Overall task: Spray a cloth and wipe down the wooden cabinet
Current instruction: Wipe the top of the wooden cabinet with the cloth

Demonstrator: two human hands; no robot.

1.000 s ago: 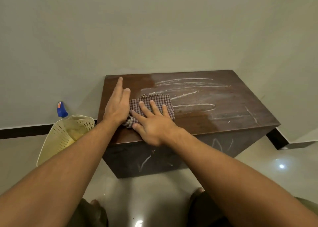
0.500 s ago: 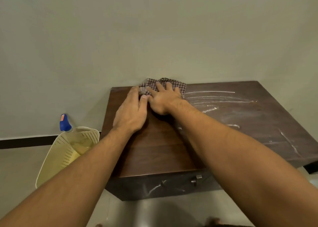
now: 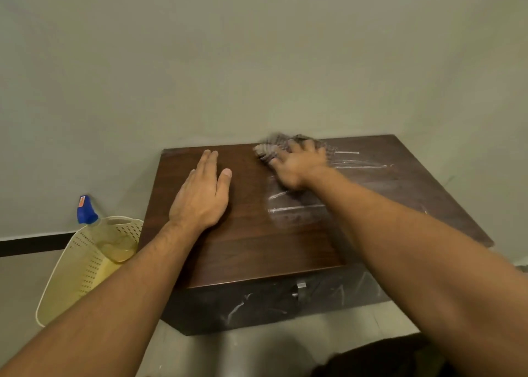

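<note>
A low dark wooden cabinet (image 3: 257, 251) stands against the wall. Its left half looks clean; white dusty streaks cover the right half and the front. My right hand (image 3: 300, 165) presses a checked cloth (image 3: 271, 146) flat on the top near the back edge, blurred by motion. My left hand (image 3: 203, 196) lies flat, palm down, on the left part of the top, holding nothing. A spray bottle (image 3: 114, 239) with a blue nozzle and yellowish liquid leans in a basket to the left.
A cream perforated plastic basket (image 3: 77, 274) sits on the floor against the cabinet's left side. A plain wall rises right behind the cabinet, with a dark skirting strip (image 3: 31, 245) at the left. A small metal handle (image 3: 300, 286) sticks out of the cabinet front.
My right hand has slid the cloth from the front to the back edge, then rightwards along it. My left hand has come off the cloth and rests flat further left.
</note>
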